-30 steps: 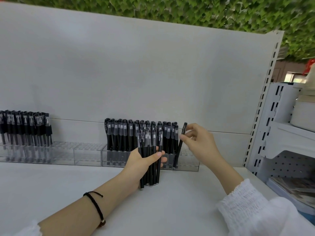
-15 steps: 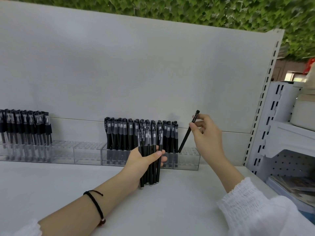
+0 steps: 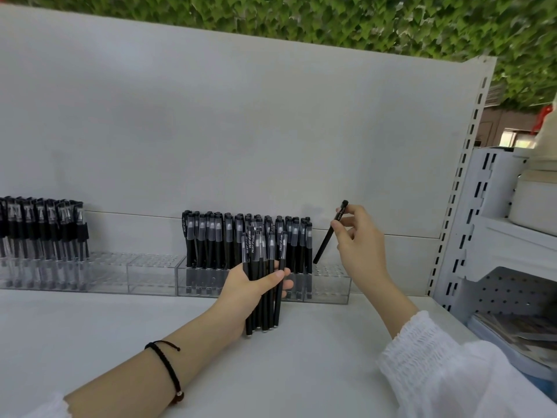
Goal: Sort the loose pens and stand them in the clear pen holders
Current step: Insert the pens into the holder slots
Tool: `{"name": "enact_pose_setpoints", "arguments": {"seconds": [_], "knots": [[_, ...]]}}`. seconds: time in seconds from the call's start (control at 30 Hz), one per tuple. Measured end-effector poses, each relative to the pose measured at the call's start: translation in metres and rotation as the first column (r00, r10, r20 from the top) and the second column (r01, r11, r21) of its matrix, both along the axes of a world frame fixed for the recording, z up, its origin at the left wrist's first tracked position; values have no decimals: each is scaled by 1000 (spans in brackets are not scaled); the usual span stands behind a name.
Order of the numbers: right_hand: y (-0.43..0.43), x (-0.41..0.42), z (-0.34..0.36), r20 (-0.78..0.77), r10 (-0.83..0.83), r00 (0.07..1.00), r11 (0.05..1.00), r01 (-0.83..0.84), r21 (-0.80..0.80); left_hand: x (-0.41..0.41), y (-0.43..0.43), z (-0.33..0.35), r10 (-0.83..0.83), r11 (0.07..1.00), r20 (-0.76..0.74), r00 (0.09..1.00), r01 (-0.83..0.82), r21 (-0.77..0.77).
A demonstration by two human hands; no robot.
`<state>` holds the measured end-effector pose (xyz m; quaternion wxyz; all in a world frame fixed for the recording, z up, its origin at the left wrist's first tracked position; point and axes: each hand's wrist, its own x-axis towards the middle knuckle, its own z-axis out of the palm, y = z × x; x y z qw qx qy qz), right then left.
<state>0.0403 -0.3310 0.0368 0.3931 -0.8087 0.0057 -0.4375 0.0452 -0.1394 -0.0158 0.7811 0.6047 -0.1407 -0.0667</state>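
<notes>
At the right end of the clear pen holder [image 3: 330, 285] | right hand [image 3: 360, 245] pinches one black pen [image 3: 327, 239], tilted to aim at free holes | left hand [image 3: 250, 292] grips the pen bundle [image 3: 272, 251] upright on the table [image 3: 271, 372], ready to feed.

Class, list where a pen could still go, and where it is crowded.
Free: the right end of the right holder, below the pen in the right hand; the empty holder between the left pens and right pens; the shelf front left. Crowded: behind the bundle in the left hand.
</notes>
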Motion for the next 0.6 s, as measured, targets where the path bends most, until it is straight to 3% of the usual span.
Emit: {"name": "enact_pose_setpoints", "arguments": {"seconds": [0.27, 0.6], "knots": [[3, -2, 6, -51, -43, 998, 991, 36, -128, 0, -1, 1, 0, 999, -3, 1000, 0, -39], [2, 9, -11, -199, 7, 980, 992, -32, -123, 0, -1, 1, -8, 1000, 4, 1000, 9, -26]]}}
